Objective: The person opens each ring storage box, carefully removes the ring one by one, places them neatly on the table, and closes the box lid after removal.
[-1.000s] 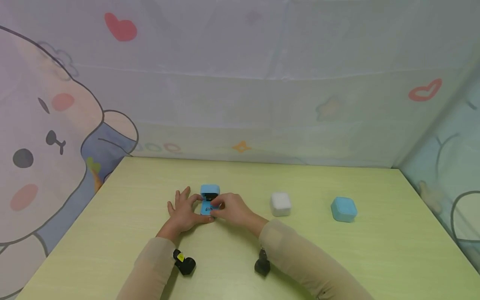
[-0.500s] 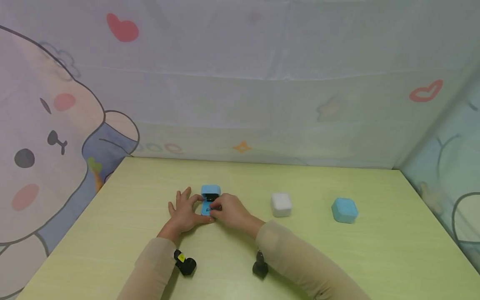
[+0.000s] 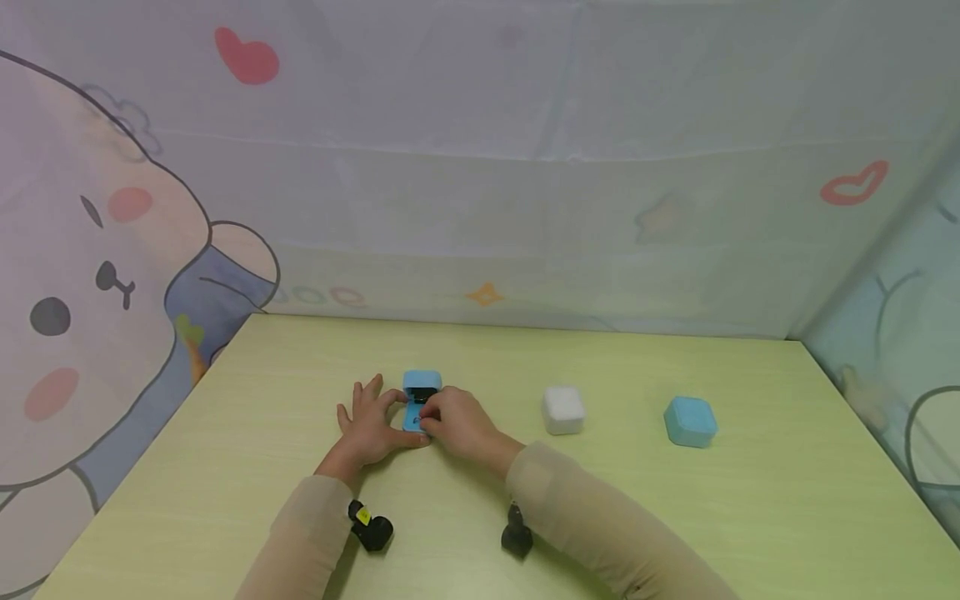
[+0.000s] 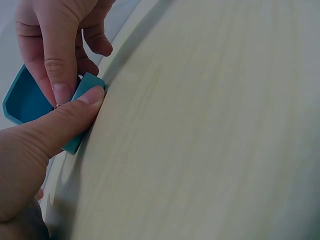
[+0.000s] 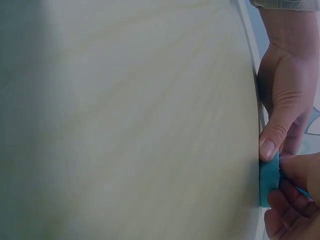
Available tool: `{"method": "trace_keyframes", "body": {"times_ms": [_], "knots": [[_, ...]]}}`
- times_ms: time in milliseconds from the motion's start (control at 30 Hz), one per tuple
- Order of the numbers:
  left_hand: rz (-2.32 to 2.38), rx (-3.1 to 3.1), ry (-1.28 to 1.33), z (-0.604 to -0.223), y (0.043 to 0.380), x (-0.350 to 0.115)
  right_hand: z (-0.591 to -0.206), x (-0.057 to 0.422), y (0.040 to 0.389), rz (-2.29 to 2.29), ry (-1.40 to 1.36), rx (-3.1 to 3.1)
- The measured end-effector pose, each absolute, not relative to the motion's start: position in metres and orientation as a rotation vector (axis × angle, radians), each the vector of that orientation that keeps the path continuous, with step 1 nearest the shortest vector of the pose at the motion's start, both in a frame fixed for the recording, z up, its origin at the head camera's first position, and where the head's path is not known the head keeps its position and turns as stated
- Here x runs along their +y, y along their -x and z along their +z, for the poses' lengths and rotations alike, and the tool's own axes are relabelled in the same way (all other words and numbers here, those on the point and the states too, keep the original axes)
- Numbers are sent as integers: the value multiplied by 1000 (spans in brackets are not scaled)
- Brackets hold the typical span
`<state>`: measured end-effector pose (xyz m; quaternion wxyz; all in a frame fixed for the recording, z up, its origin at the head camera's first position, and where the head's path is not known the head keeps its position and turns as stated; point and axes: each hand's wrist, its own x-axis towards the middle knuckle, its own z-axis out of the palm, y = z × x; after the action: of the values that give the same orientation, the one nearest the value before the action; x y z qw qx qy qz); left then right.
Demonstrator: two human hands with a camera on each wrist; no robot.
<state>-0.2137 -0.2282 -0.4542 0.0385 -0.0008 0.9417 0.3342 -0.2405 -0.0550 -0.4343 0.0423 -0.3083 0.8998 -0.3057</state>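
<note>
One blue box [image 3: 412,412], between both hands [image 3: 370,430] [image 3: 462,423]

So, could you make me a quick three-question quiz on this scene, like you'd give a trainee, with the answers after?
1. True or false: both the left hand and the right hand are at the open blue box.
2. How many other boxes stand on the table, and what colours are they?
3. Fill in the blank: the left hand's ____ lies across the near side of the open blue box.

Key:
1. True.
2. Two: the white box and the closed blue box.
3. Thumb.
</note>
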Motion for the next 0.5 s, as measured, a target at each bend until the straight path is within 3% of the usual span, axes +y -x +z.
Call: {"method": "trace_keyframes", "body": {"times_ms": [500], "knots": [[1013, 2897, 8, -454, 214, -228, -435, -61, 240, -884, 854, 2810]]}}
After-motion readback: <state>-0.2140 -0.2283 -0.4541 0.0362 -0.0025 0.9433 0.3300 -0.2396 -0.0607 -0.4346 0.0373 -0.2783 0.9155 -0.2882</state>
